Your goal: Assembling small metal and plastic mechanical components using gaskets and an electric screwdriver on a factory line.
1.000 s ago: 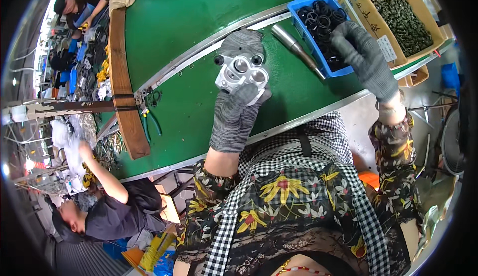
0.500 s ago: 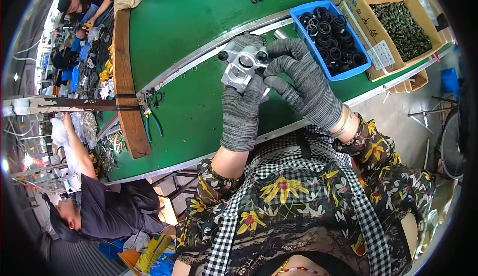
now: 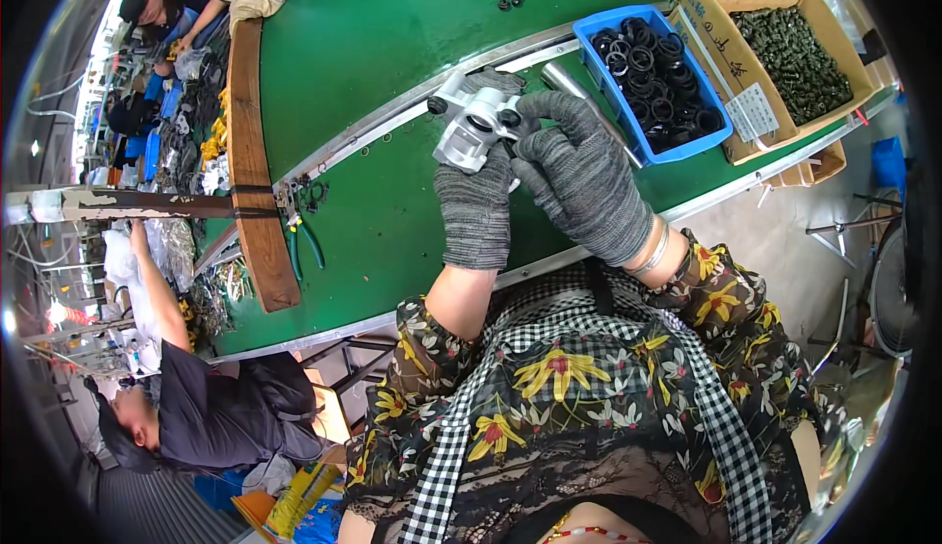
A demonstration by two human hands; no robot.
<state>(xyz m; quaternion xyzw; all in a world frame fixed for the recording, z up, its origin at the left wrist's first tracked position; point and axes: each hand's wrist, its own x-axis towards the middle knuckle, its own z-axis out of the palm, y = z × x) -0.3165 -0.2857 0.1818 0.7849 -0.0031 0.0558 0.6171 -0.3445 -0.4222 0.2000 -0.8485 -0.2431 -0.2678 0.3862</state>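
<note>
left hand [image 3: 476, 206] gripping silver metal casting [image 3: 473, 130], right hand [image 3: 579, 176] fingers pinching it

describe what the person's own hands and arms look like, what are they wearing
Both the left hand and the right hand wear dark grey knitted work gloves with ribbed cuffs. A thin silver bangle sits at the right wrist. The forearms are bare down to dark sleeves printed with yellow and red flowers, under a black and white checked apron.
</note>
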